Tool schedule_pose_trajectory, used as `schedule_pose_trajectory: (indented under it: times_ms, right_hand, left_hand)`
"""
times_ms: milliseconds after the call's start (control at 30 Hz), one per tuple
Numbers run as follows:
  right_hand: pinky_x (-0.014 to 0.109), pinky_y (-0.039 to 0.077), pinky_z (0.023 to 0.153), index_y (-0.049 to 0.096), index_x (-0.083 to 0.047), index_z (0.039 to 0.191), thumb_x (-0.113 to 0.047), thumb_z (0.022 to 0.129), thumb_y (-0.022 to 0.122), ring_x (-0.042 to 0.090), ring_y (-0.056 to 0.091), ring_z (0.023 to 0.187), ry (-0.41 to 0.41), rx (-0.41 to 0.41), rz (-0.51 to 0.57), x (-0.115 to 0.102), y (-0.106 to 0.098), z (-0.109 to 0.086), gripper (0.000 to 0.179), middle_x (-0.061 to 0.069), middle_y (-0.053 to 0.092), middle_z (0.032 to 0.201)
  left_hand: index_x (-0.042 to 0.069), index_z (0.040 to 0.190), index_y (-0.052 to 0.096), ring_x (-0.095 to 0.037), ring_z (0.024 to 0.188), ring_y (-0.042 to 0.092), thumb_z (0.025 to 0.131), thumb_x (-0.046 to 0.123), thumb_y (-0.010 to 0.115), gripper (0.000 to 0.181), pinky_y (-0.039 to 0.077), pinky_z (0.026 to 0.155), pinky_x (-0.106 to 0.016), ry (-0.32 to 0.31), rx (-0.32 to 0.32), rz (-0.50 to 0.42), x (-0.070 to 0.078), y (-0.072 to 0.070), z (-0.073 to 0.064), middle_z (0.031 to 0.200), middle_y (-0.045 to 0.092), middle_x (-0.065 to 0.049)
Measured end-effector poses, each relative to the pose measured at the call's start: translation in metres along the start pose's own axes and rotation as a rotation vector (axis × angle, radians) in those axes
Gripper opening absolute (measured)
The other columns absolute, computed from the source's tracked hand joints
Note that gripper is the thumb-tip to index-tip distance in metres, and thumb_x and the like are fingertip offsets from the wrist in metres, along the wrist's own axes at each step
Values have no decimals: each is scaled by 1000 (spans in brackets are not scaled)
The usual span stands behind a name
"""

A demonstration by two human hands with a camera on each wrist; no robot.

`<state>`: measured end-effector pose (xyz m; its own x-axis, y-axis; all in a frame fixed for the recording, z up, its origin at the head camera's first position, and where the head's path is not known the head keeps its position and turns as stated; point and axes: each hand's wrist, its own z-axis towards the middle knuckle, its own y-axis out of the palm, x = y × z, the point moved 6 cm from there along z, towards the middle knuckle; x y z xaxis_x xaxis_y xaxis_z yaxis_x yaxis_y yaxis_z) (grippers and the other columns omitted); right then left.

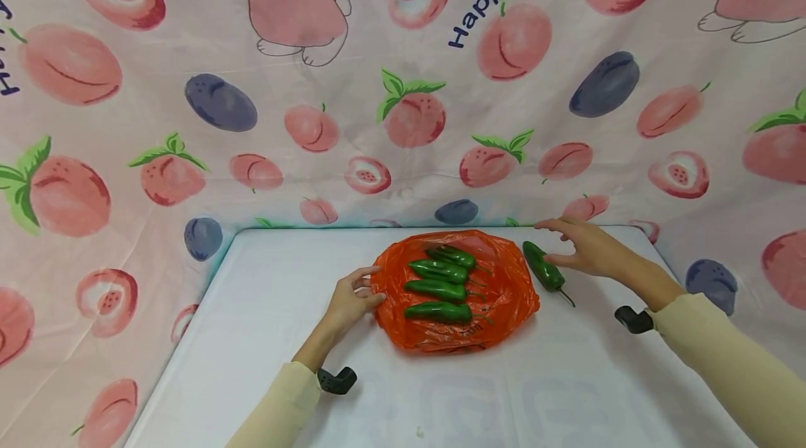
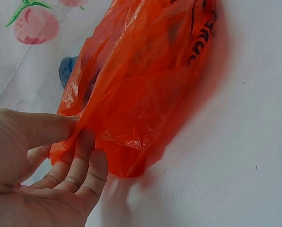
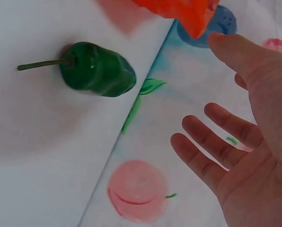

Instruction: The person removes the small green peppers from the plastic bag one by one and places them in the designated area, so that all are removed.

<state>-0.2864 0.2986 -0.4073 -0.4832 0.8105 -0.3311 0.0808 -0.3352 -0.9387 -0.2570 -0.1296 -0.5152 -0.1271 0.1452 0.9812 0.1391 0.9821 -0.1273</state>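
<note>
We found both forearms stretched forward over the white table, the left hand at the red bag's left edge, the right hand raised near the loose green pepper. The left thumb and fingers pinched the bag's edge; the right fingers were spread wide, holding nothing. Four green peppers lay side by side on the bag's plastic, the loose one just right of it. Behind, we noted a fruit-printed pink cloth.

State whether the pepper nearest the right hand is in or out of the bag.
Out: the pepper lies on the white table, beside the orange bag.
</note>
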Motion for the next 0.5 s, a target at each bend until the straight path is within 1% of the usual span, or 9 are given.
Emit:
schedule_pose_trajectory:
  times_ms: [200, 333, 500]
  right_hand:
    - [46, 61, 78, 57, -12, 142, -26, 87, 85, 32, 66, 102, -29, -3, 3, -12, -8, 5, 63, 18, 62, 130]
    - [45, 61, 77, 57, -13, 143, -26, 87, 84, 31, 65, 102, -44, -7, -2, -21, -11, 7, 64, 18, 61, 130]
    - [48, 61, 79, 56, -12, 144, -26, 87, 85, 30, 65, 102, -81, 7, 25, -31, -11, 11, 66, 17, 62, 130]
  left_hand:
    - [6, 140, 61, -18, 80, 66, 90, -7, 73, 54, 60, 71, -33, 7, -8, 3, 1, 0, -1, 111, 60, -18]
    - [6, 141, 60, -18, 80, 66, 90, -7, 73, 54, 61, 72, -35, 8, -13, 7, 2, 1, -1, 111, 60, -18]
    - [7, 140, 61, -16, 78, 64, 89, -8, 73, 54, 59, 69, -31, 5, -13, 5, 0, 1, 0, 111, 59, -17]
